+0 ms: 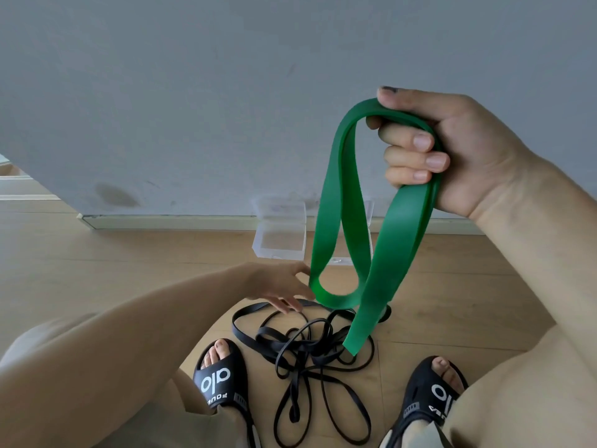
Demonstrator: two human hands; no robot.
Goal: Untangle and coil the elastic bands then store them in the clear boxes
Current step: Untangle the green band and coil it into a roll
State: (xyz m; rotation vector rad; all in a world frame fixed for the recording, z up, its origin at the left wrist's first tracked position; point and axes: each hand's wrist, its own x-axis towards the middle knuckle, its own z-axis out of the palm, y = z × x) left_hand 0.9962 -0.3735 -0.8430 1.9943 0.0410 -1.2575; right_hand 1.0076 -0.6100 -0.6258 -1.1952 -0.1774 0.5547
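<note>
Early days: right hand fingers clamped on looped wide green rubber band, left hand fingers spread; thin black bands tangled, clear plastic boxes empty.

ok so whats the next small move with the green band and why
Probably have the left hand take the hanging lower loop of the green band and fold it up toward the right hand, which grips only the top; the loops dangle uncoiled over the black bands.
</note>
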